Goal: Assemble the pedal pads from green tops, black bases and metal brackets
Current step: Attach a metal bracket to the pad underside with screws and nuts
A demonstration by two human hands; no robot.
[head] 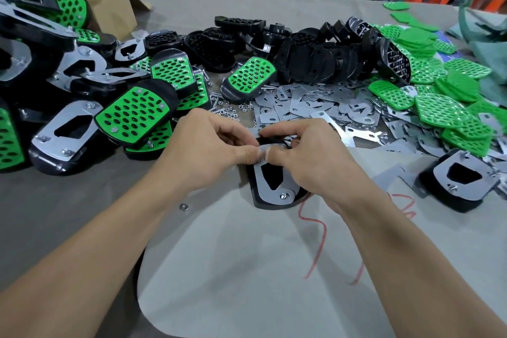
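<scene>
1. The pedal pad you are working on lies face down on the grey sheet (247, 269). Its black base (267, 205) is underneath and the metal bracket (260, 175) lies on top.
2. Your left hand (208, 151) has its fingers curled and pinches the far end of the metal bracket, with the thumb pressed flat on the metal.
3. Your right hand (310, 156) grips the same end from the other side, thumb tip against your left thumb. I cannot tell what its fingertips hold behind the thumbs.
4. A bolt (282, 196) stands in the near end of the bracket, just below your right palm.
5. A loose nut (183, 206) lies on the sheet left of the pad, apart from it.
6. Farther left of the pad is the heap of finished pads (131, 115), some green side up and some bracket side up.
7. Just beyond the pad lie the loose brackets (301, 104), and behind them the spare bases (301, 55).
8. Right of and beyond the pad are the green tops (439, 107). Straight to its right, a second pad (461, 178) lies bracket side up.
</scene>
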